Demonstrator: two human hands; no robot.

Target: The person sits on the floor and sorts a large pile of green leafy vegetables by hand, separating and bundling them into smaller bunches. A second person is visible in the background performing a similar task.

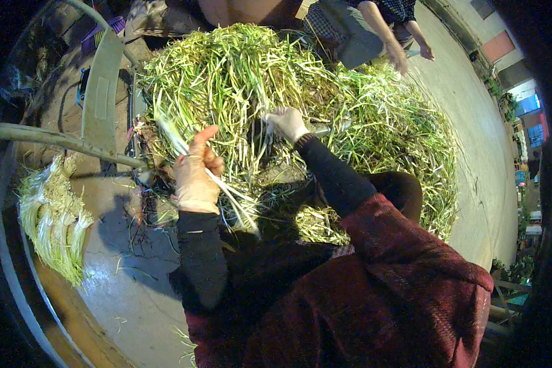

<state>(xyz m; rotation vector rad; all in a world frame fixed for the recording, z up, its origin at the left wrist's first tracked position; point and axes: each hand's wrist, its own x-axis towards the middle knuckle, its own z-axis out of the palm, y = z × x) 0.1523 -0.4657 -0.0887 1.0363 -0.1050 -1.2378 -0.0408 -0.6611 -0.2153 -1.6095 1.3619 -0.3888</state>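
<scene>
My left hand (198, 177) grips a few long scallion-like stalks (232, 198). Their white ends point down toward my lap, and their green tops stick out past the thumb side, a little blurred. Over the middle of a large heap of loose green and yellowed leaves (230, 78), my right hand (286, 123) has its fingers bent inward. Thin pale strands hang by its fingertips; whether it pinches them I cannot tell. More cut leaves (319, 225) lie close to my knees.
Tied bundles of pale stalks with roots (55, 221) lie at the left. Nearby stands a metal tube frame with a flat plate (102, 92). Across the heap, a co-worker's hands (397, 57) reach over the leaves. Concrete floor (478, 175) runs along the right.
</scene>
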